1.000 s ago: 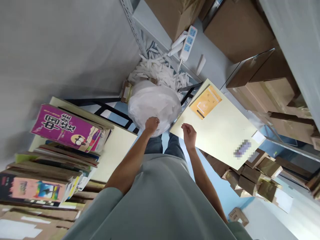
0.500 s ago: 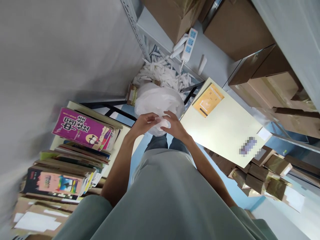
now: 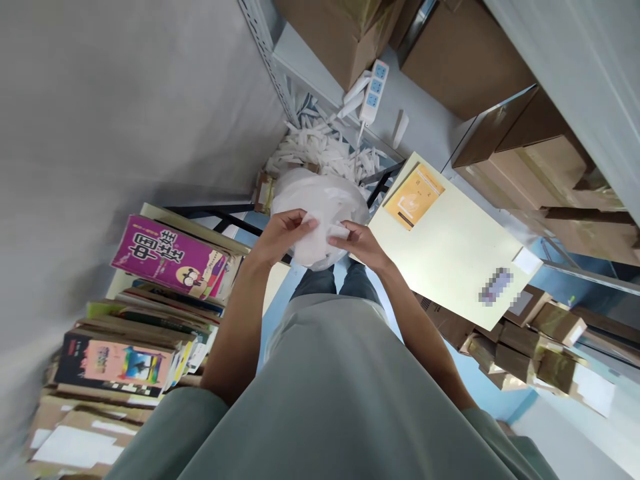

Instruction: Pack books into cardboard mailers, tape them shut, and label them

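Observation:
A rounded, whitish translucent plastic bag [image 3: 323, 190] stands low in front of my legs, its contents hidden. My left hand [image 3: 281, 235] is closed at its near left side, thumb and fingers pinching the thin plastic. On the other side my right hand [image 3: 364, 245] also pinches the film, with thumb and forefinger close together. A loose piece of the plastic stretches between the two hands. Both hands are at about the same height, a short way apart.
To the left, a purple book [image 3: 167, 257] tops stacked books beside a grey wall [image 3: 125, 100]. At right, a yellow booklet [image 3: 415, 197] lies on a pale tabletop [image 3: 455, 247]. Beyond are white paper strips [image 3: 325, 147], a power strip [image 3: 374, 93] and cardboard boxes [image 3: 465, 60].
My hands have moved apart from near each other, the left one leftward and the right one rightward. Their fingers have closed on the plastic, which now spreads between them.

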The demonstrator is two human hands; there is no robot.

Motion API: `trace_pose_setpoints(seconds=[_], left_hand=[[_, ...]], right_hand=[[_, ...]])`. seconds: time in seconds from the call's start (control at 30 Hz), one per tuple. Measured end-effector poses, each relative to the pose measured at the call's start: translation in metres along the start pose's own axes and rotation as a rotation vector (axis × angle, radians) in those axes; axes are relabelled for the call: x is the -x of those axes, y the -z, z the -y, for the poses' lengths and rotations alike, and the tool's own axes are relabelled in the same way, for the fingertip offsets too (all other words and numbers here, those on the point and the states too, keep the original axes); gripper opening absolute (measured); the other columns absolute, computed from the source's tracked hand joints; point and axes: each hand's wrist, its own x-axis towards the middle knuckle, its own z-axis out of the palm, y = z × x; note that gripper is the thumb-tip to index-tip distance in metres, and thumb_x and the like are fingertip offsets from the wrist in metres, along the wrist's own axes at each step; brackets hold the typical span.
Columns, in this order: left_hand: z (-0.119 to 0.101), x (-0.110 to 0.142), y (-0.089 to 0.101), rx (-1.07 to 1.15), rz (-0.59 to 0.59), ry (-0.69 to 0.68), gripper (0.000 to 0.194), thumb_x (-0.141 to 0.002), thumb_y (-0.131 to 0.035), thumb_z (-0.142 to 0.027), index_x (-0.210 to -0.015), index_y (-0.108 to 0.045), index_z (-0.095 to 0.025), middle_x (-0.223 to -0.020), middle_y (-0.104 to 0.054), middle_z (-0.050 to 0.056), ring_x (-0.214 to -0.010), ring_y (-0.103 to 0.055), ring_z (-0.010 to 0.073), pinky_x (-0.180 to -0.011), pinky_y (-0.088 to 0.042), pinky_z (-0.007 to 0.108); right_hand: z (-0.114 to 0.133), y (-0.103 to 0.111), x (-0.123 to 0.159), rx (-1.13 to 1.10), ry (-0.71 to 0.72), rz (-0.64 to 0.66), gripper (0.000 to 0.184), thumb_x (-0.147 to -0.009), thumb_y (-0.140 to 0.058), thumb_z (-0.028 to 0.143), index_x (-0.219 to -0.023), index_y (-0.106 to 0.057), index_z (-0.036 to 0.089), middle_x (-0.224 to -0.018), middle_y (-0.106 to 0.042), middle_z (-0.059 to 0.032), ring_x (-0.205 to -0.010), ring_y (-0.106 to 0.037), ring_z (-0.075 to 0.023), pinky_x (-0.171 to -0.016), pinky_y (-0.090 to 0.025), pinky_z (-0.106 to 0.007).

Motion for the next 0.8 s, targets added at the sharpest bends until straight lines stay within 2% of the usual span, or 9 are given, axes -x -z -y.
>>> trace_pose_setpoints(seconds=[0.1,0.2,0.3,0.4,0.5,0.57,0.67,0.73,0.8], left_hand=[[-0.002,-0.007,0.007,-0.096,-0.022,-0.011,0.049,-0.073,-0.092,-0.061,-0.075,-0.066,-0.019,-0.070,-0.062,-0.001,-0.066,-0.062,0.0152,-0.060,-0.052,0.027],[-0.001,-0.013,0.011,-0.138,-0.010,-0.009,0.049,-0.073,-0.092,-0.060,-0.073,-0.062,-0.020,-0.069,-0.062,0.000,-0.069,-0.064,0.0163,-0.064,-0.056,0.028],[0.005,-0.019,0.007,-0.144,-0.026,-0.054,0.046,-0.081,-0.084,-0.062,-0.084,-0.066,-0.020,-0.084,-0.072,0.004,-0.083,-0.070,0.0195,-0.075,-0.061,0.031],[0.013,-0.023,-0.001,-0.193,-0.117,-0.083,0.046,-0.089,-0.074,-0.062,-0.107,-0.071,-0.019,-0.097,-0.077,0.008,-0.089,-0.073,0.0213,-0.080,-0.063,0.033],[0.015,-0.018,-0.009,-0.217,-0.195,-0.112,0.056,-0.095,-0.065,-0.063,-0.133,-0.065,-0.021,-0.113,-0.078,0.010,-0.093,-0.075,0.0203,-0.084,-0.064,0.035],[0.012,-0.010,-0.014,-0.230,-0.159,-0.106,0.060,-0.095,-0.064,-0.067,-0.135,-0.066,-0.022,-0.127,-0.075,0.013,-0.103,-0.076,0.0229,-0.087,-0.064,0.036],[0.007,0.005,-0.021,-0.319,-0.056,-0.041,0.069,-0.082,-0.081,-0.067,-0.132,-0.070,-0.021,-0.142,-0.070,0.016,-0.118,-0.073,0.0311,-0.088,-0.065,0.038],[0.008,0.012,-0.025,-0.382,-0.019,-0.005,0.076,-0.073,-0.090,-0.061,-0.135,-0.069,-0.022,-0.144,-0.069,0.015,-0.118,-0.073,0.0332,-0.087,-0.066,0.040],[0.012,0.013,-0.029,-0.380,-0.003,0.005,0.070,-0.076,-0.088,-0.055,-0.133,-0.069,-0.021,-0.139,-0.071,0.015,-0.110,-0.075,0.0313,-0.085,-0.067,0.040]], right_hand=[[0.008,-0.001,0.001,0.008,0.029,-0.137,0.051,-0.080,-0.086,0.070,-0.093,-0.070,0.023,-0.086,-0.069,0.0011,-0.087,-0.070,-0.0200,-0.078,-0.065,-0.033],[0.011,0.000,0.001,0.007,0.024,-0.205,0.055,-0.080,-0.083,0.075,-0.090,-0.064,0.024,-0.078,-0.061,0.0033,-0.072,-0.065,-0.0171,-0.059,-0.063,-0.029],[0.010,-0.001,-0.001,0.024,0.037,-0.235,0.058,-0.082,-0.079,0.079,-0.092,-0.060,0.025,-0.074,-0.060,0.0034,-0.063,-0.062,-0.0162,-0.048,-0.059,-0.029],[0.005,-0.003,-0.003,0.038,0.064,-0.268,0.058,-0.084,-0.076,0.080,-0.094,-0.059,0.026,-0.078,-0.063,0.0013,-0.065,-0.064,-0.0175,-0.049,-0.061,-0.031],[-0.001,-0.006,-0.004,0.101,0.079,-0.343,0.051,-0.089,-0.072,0.075,-0.093,-0.060,0.026,-0.082,-0.065,-0.0011,-0.073,-0.067,-0.0206,-0.056,-0.063,-0.034],[-0.003,-0.007,-0.004,0.184,0.103,-0.426,0.046,-0.092,-0.071,0.071,-0.088,-0.059,0.026,-0.078,-0.062,-0.0006,-0.076,-0.067,-0.0218,-0.061,-0.062,-0.034],[-0.001,-0.008,-0.004,0.271,0.165,-0.539,0.044,-0.096,-0.068,0.067,-0.082,-0.058,0.026,-0.074,-0.060,0.0000,-0.077,-0.065,-0.0212,-0.067,-0.060,-0.034],[0.002,-0.009,-0.005,0.279,0.197,-0.589,0.042,-0.098,-0.065,0.064,-0.082,-0.059,0.026,-0.076,-0.061,-0.0004,-0.076,-0.064,-0.0204,-0.069,-0.060,-0.034],[0.006,-0.008,-0.005,0.275,0.211,-0.620,0.041,-0.100,-0.063,0.063,-0.084,-0.060,0.025,-0.078,-0.063,-0.0011,-0.078,-0.064,-0.0209,-0.070,-0.060,-0.034]])
